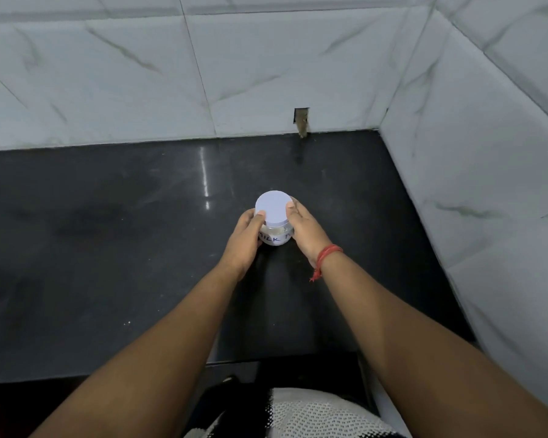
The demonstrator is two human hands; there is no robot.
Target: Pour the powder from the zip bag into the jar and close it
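Note:
A small clear jar (275, 237) with whitish powder inside and handwritten letters on its side stands upright on the black counter (108, 248). A pale round lid (272, 206) sits on top of it. My left hand (246, 238) wraps the jar's left side, thumb on the lid's edge. My right hand (304, 230) grips the right side, thumb tip on the lid's rim. No zip bag is in view.
White marble-look tiled walls rise at the back (203, 74) and on the right (487, 153), forming a corner. A small rough hole (301, 121) is cut in the back wall just above the counter. The counter's front edge (124, 374) runs near my body.

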